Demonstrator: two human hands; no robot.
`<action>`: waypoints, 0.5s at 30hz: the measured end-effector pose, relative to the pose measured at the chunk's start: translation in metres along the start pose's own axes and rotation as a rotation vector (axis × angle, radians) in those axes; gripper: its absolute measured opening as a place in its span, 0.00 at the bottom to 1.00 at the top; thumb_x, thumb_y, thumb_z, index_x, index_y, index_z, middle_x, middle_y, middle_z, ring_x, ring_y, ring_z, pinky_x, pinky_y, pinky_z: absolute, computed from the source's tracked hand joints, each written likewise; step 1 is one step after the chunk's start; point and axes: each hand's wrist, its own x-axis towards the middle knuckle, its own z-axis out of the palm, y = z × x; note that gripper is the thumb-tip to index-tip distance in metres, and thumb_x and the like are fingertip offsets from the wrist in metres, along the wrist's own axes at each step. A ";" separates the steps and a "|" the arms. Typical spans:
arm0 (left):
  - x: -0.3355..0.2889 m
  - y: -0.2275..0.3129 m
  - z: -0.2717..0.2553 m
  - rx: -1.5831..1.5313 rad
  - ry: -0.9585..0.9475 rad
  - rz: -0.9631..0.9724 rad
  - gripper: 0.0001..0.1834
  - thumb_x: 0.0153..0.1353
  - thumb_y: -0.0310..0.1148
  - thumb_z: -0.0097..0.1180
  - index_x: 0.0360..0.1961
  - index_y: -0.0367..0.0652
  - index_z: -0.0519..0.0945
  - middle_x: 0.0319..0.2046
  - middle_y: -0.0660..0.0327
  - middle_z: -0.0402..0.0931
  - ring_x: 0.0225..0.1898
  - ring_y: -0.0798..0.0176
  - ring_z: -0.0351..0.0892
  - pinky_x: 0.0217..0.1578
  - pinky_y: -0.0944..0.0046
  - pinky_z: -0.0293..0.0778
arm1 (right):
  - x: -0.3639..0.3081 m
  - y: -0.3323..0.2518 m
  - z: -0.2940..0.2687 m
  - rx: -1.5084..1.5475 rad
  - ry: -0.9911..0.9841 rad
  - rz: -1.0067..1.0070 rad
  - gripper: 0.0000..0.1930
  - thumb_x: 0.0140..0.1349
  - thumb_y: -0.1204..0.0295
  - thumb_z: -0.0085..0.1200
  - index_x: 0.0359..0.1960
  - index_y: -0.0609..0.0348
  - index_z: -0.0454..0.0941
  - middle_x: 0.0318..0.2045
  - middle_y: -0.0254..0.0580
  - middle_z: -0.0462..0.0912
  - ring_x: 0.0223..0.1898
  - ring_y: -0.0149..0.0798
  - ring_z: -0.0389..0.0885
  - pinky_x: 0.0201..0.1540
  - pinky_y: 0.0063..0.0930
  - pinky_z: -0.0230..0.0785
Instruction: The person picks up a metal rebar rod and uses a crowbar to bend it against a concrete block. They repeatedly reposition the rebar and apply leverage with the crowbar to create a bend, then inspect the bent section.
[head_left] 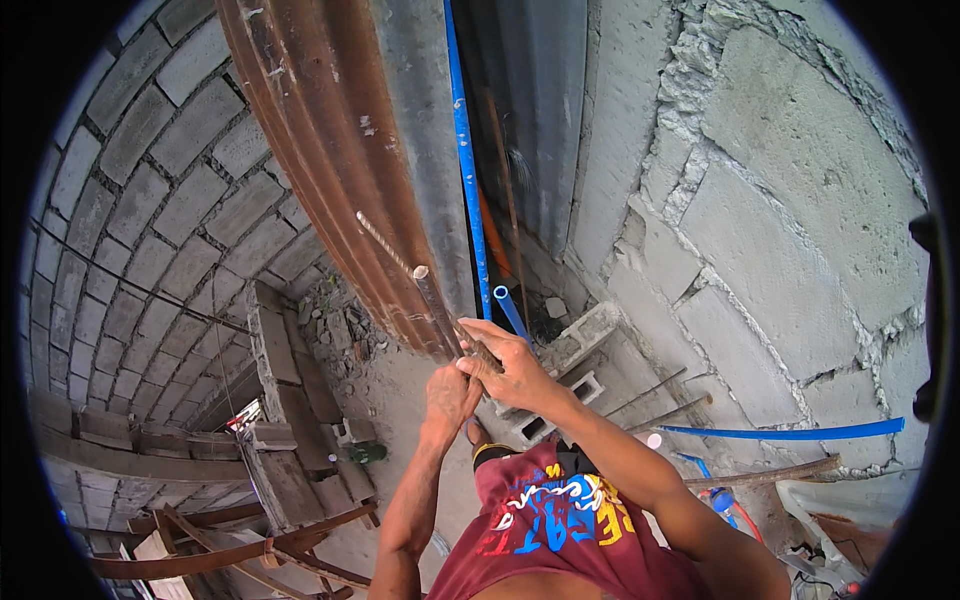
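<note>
Both of my hands meet at the centre of the head view, closed round metal bars held out in front of me. My left hand [450, 402] grips the lower part of a dark rod [437, 308], whose pale blunt end points away from me. My right hand [510, 362] touches the left one and is wrapped round a thinner ribbed steel bar [383, 240]. This ribbed bar appears to cross behind the dark rod's end and reaches farther up and left. My fingers hide where the two lie against each other.
Rusty corrugated sheets [330, 130] stand ahead, beside a blue pipe [465, 150]. Hollow concrete blocks [590, 387] lie on the floor by the rough right wall [760, 270]. Rubble [335, 325] is heaped at the left block wall's foot. Another blue pipe [790, 433] lies at right.
</note>
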 end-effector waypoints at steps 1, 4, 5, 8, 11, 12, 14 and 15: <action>0.002 0.005 -0.007 -0.016 0.023 0.046 0.15 0.59 0.37 0.53 0.29 0.33 0.80 0.22 0.40 0.78 0.28 0.36 0.80 0.30 0.42 0.75 | 0.009 -0.006 0.007 0.082 -0.034 0.025 0.16 0.64 0.67 0.60 0.48 0.66 0.80 0.41 0.49 0.83 0.42 0.37 0.82 0.47 0.29 0.72; 0.008 0.012 -0.026 -0.038 0.107 0.149 0.16 0.58 0.38 0.55 0.31 0.32 0.79 0.21 0.42 0.78 0.27 0.38 0.80 0.30 0.45 0.75 | 0.030 -0.024 0.011 0.134 -0.151 0.073 0.14 0.65 0.67 0.59 0.44 0.68 0.80 0.34 0.48 0.84 0.38 0.36 0.84 0.43 0.29 0.74; 0.010 0.010 -0.032 -0.072 0.060 0.088 0.16 0.58 0.38 0.56 0.32 0.32 0.79 0.21 0.43 0.78 0.27 0.40 0.81 0.29 0.46 0.74 | 0.036 -0.031 0.010 0.119 -0.190 0.088 0.14 0.65 0.67 0.59 0.42 0.68 0.80 0.32 0.48 0.85 0.37 0.35 0.84 0.41 0.29 0.74; 0.007 -0.002 -0.047 -0.286 -0.032 -0.038 0.16 0.56 0.38 0.62 0.36 0.33 0.77 0.19 0.49 0.77 0.24 0.48 0.80 0.28 0.50 0.72 | 0.050 -0.048 0.015 0.070 -0.087 0.048 0.10 0.65 0.69 0.58 0.38 0.66 0.79 0.26 0.40 0.82 0.29 0.28 0.80 0.33 0.25 0.73; 0.002 -0.011 -0.045 -0.465 -0.137 -0.256 0.16 0.57 0.38 0.64 0.35 0.34 0.77 0.17 0.51 0.74 0.23 0.47 0.78 0.29 0.48 0.71 | 0.057 -0.061 0.014 0.061 -0.109 0.071 0.09 0.65 0.70 0.58 0.37 0.65 0.79 0.23 0.37 0.80 0.26 0.26 0.77 0.32 0.24 0.72; 0.001 -0.012 -0.042 -0.497 -0.152 -0.214 0.17 0.62 0.40 0.60 0.40 0.37 0.72 0.18 0.56 0.71 0.23 0.56 0.75 0.28 0.54 0.68 | 0.058 -0.063 0.014 0.046 -0.125 0.066 0.09 0.65 0.70 0.58 0.37 0.65 0.79 0.23 0.37 0.79 0.26 0.26 0.76 0.31 0.23 0.72; 0.002 -0.008 -0.032 -0.454 -0.019 -0.032 0.18 0.64 0.40 0.56 0.43 0.38 0.66 0.23 0.59 0.70 0.25 0.63 0.72 0.28 0.59 0.66 | 0.060 -0.064 0.012 0.091 -0.160 0.087 0.08 0.66 0.71 0.57 0.37 0.64 0.77 0.25 0.35 0.80 0.27 0.24 0.76 0.31 0.21 0.71; 0.004 -0.007 -0.030 -0.530 -0.003 -0.011 0.18 0.65 0.39 0.55 0.44 0.40 0.63 0.25 0.60 0.69 0.25 0.66 0.69 0.28 0.61 0.65 | 0.060 -0.065 0.010 0.109 -0.184 0.105 0.07 0.67 0.71 0.56 0.36 0.63 0.77 0.26 0.34 0.81 0.28 0.23 0.77 0.31 0.20 0.70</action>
